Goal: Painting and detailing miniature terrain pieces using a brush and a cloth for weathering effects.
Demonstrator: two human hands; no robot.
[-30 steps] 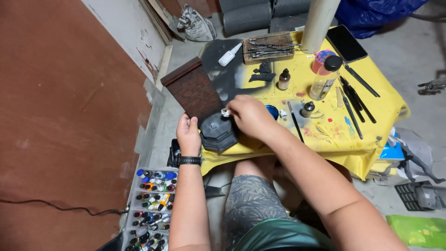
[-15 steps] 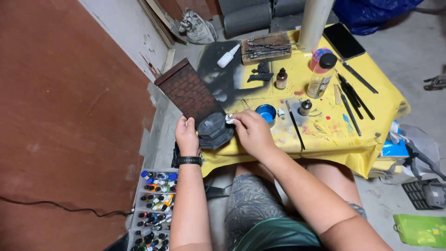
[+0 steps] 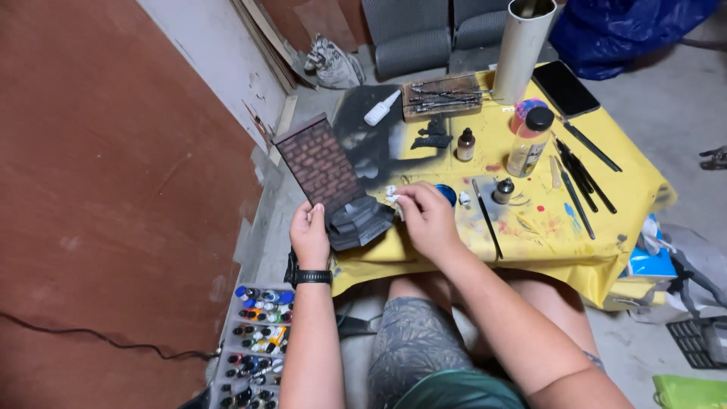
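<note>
Gripping brick-textured model wall (image 3: pixel 322 163), dark grey base: left hand (image 3: pixel 309 238); right hand (image 3: pixel 425 220) pinching white scrap (image 3: pixel 391 194).

Tabletop (image 3: pixel 606 250) covered in paint-stained yellow cloth; carries brick-wall model (image 3: pixel 322 163), dropper bottles (image 3: pixel 466 144), brushes (image 3: pixel 579 170), black phone (image 3: pixel 566 88), grey tube (image 3: pixel 522 49).

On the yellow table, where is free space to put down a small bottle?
The near right of the yellow cloth, between the black brushes and the table edge, is bare apart from paint stains. The black sprayed patch beside the brick wall model is mostly free. Around the right hand and small bottles it is crowded.
</note>
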